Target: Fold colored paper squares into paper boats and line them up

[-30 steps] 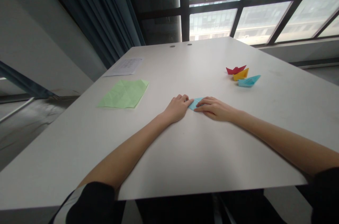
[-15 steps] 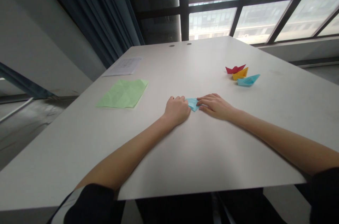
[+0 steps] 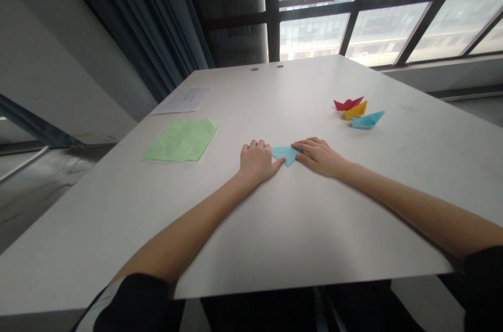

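A small piece of folded light-blue paper (image 3: 286,154) lies flat on the white table in front of me, its lower point towards me. My left hand (image 3: 257,162) is at its left end, fingers curled and thumb stretched along the paper's near edge. From the right, my right hand (image 3: 319,156) grips the paper's other end between thumb and fingers, covering that corner. The fingertips of the left hand are partly hidden behind the knuckles.
Three folded paper boats stand to the right: a red boat (image 3: 348,104), a yellow boat (image 3: 356,110) and a blue boat (image 3: 368,120). On the left lie a creased green sheet (image 3: 183,140) and a printed white sheet (image 3: 183,100). The table (image 3: 251,248) reaches towards the windows.
My left hand has shifted slightly left and its thumb now points out to the right. More of the blue paper shows between the hands. My right hand has barely moved.
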Action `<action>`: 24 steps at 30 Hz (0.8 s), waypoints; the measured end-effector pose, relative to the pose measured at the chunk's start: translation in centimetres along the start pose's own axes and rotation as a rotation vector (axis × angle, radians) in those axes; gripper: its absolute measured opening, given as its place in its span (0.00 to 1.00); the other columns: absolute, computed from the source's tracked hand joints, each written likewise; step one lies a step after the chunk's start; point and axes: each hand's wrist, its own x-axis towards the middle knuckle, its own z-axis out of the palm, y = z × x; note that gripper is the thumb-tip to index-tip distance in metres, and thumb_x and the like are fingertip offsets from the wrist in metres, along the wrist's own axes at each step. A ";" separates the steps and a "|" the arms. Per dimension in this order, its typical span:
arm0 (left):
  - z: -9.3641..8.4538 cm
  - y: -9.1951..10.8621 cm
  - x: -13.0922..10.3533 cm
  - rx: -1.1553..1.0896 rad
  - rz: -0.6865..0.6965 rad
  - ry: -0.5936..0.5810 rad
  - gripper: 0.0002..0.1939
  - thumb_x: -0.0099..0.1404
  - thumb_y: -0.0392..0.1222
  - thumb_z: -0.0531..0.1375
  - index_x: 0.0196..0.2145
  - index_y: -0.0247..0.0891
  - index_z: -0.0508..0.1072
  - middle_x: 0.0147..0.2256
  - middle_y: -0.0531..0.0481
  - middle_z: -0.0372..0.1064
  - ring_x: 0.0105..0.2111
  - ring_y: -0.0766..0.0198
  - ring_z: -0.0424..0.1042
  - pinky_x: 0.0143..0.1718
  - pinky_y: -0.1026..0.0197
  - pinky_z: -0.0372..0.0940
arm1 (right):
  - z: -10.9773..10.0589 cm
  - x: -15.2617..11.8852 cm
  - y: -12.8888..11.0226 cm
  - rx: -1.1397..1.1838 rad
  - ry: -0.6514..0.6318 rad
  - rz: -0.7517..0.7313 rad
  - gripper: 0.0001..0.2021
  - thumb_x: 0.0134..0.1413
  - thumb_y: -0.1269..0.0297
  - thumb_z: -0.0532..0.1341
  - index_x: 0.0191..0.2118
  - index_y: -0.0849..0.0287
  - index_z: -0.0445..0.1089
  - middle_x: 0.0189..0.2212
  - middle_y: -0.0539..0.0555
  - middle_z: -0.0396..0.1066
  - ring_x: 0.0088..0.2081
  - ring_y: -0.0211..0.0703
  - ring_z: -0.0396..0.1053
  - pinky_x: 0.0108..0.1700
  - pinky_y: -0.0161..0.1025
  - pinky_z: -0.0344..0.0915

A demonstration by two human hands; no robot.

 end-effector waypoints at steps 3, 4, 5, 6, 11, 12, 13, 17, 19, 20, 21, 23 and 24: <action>0.0 -0.2 0.3 -0.072 -0.001 0.003 0.27 0.55 0.63 0.54 0.39 0.36 0.68 0.41 0.40 0.67 0.45 0.50 0.62 0.43 0.52 0.56 | 0.1 0.2 0.1 0.041 0.018 0.028 0.20 0.60 0.55 0.47 0.52 0.58 0.65 0.47 0.59 0.69 0.50 0.50 0.62 0.50 0.48 0.58; 0.0 -0.2 0.3 -0.105 0.002 0.007 0.27 0.54 0.62 0.56 0.40 0.36 0.67 0.41 0.41 0.67 0.44 0.50 0.62 0.42 0.52 0.56 | 0.0 0.2 0.1 0.056 0.027 0.039 0.20 0.60 0.55 0.48 0.51 0.58 0.66 0.46 0.59 0.69 0.49 0.50 0.63 0.49 0.48 0.58; -0.1 -0.2 0.4 -0.136 0.006 0.014 0.27 0.52 0.62 0.58 0.40 0.37 0.66 0.41 0.42 0.67 0.44 0.51 0.63 0.42 0.53 0.56 | 0.0 0.3 0.1 0.068 0.033 0.048 0.20 0.60 0.55 0.48 0.51 0.59 0.66 0.44 0.59 0.70 0.47 0.49 0.64 0.48 0.47 0.58; -0.1 -0.2 0.4 -0.166 0.016 0.022 0.26 0.51 0.61 0.59 0.39 0.37 0.65 0.40 0.43 0.67 0.42 0.51 0.63 0.41 0.53 0.57 | -0.1 0.4 0.0 0.080 0.036 0.055 0.20 0.59 0.55 0.48 0.50 0.59 0.66 0.42 0.59 0.70 0.45 0.49 0.65 0.47 0.47 0.59; 0.1 0.1 0.4 -0.271 0.129 0.080 0.25 0.49 0.56 0.62 0.39 0.38 0.63 0.36 0.46 0.67 0.39 0.52 0.64 0.40 0.53 0.58 | -1.1 0.7 -0.4 0.169 -0.002 0.063 0.17 0.56 0.54 0.52 0.44 0.57 0.71 0.29 0.54 0.70 0.32 0.42 0.66 0.38 0.40 0.60; 0.1 0.1 0.3 -0.291 0.146 0.109 0.25 0.49 0.54 0.63 0.40 0.38 0.62 0.37 0.46 0.67 0.40 0.53 0.63 0.41 0.52 0.58 | -1.3 0.7 -0.6 0.201 -0.015 0.074 0.16 0.55 0.54 0.53 0.41 0.58 0.72 0.27 0.52 0.70 0.30 0.40 0.66 0.35 0.38 0.60; 0.1 0.1 0.3 -0.309 0.158 0.150 0.25 0.50 0.52 0.63 0.42 0.38 0.62 0.39 0.45 0.66 0.42 0.53 0.63 0.42 0.52 0.58 | -1.5 0.8 -0.7 0.232 -0.021 0.092 0.15 0.53 0.54 0.55 0.38 0.58 0.73 0.26 0.51 0.70 0.28 0.38 0.65 0.33 0.36 0.60; -0.3 0.2 0.2 -0.307 0.150 0.350 0.16 0.55 0.43 0.60 0.40 0.37 0.64 0.44 0.42 0.61 0.45 0.53 0.60 0.45 0.52 0.57 | -2.0 0.9 -1.2 0.315 0.095 0.195 0.12 0.51 0.56 0.57 0.33 0.59 0.73 0.22 0.49 0.69 0.24 0.36 0.63 0.29 0.33 0.59; -0.7 0.4 0.1 -0.315 0.169 0.359 0.07 0.58 0.39 0.57 0.35 0.37 0.66 0.38 0.44 0.62 0.41 0.55 0.62 0.42 0.53 0.59 | -2.0 0.9 -1.4 0.340 0.207 0.244 0.12 0.50 0.56 0.58 0.32 0.59 0.72 0.23 0.49 0.71 0.24 0.36 0.64 0.29 0.33 0.60; -0.9 0.6 0.0 -0.353 0.190 0.338 0.04 0.58 0.38 0.56 0.33 0.37 0.67 0.35 0.45 0.63 0.39 0.57 0.63 0.41 0.54 0.60 | -1.9 0.8 -1.5 0.353 0.257 0.264 0.12 0.50 0.56 0.58 0.32 0.59 0.72 0.24 0.50 0.72 0.24 0.36 0.65 0.29 0.34 0.61; -0.9 0.8 -0.1 -0.416 0.211 0.310 0.03 0.59 0.36 0.55 0.32 0.37 0.67 0.33 0.47 0.62 0.36 0.59 0.64 0.39 0.55 0.61 | -1.9 0.8 -1.6 0.366 0.294 0.276 0.12 0.50 0.56 0.58 0.32 0.59 0.72 0.25 0.51 0.72 0.25 0.37 0.66 0.29 0.34 0.63; -0.9 1.3 -0.2 -0.593 0.212 0.260 0.03 0.59 0.35 0.54 0.32 0.37 0.67 0.32 0.49 0.62 0.31 0.64 0.65 0.35 0.59 0.63 | -1.7 0.6 -2.1 0.389 0.332 0.273 0.12 0.50 0.55 0.58 0.33 0.59 0.71 0.26 0.51 0.73 0.25 0.38 0.68 0.30 0.35 0.65; -0.7 1.5 -0.2 -0.696 0.186 0.244 0.03 0.59 0.36 0.55 0.33 0.37 0.67 0.33 0.49 0.62 0.30 0.66 0.65 0.33 0.61 0.64 | -1.6 0.5 -2.3 0.403 0.335 0.254 0.12 0.50 0.55 0.58 0.33 0.58 0.71 0.26 0.51 0.73 0.25 0.38 0.69 0.31 0.36 0.66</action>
